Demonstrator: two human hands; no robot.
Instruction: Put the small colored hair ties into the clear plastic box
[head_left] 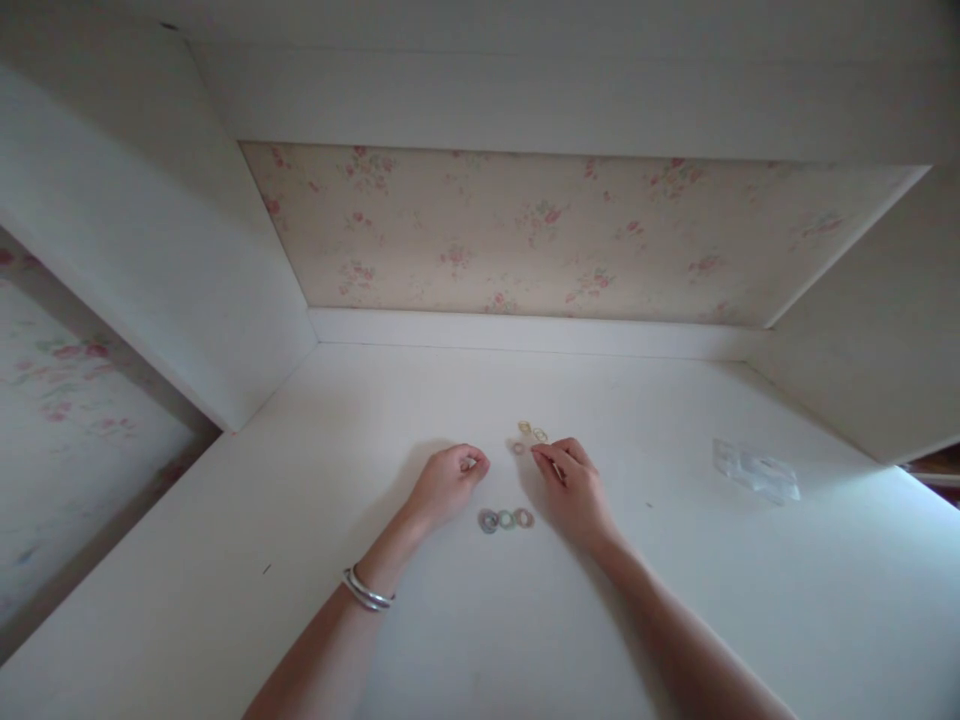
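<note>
Left hand [448, 480] and right hand [576, 490] pinched narrow near small rings [490, 520], any held thing indistinct.

Two bare forearms reach forward from the bottom edge, angling inward. The left hand [448, 478] bends inward at the wrist, its fingers curled toward the thumb. The right hand [576, 492], just apart from it, points inward too, thumb and forefinger drawn close at the tips. Any grip is too small to make out.
</note>
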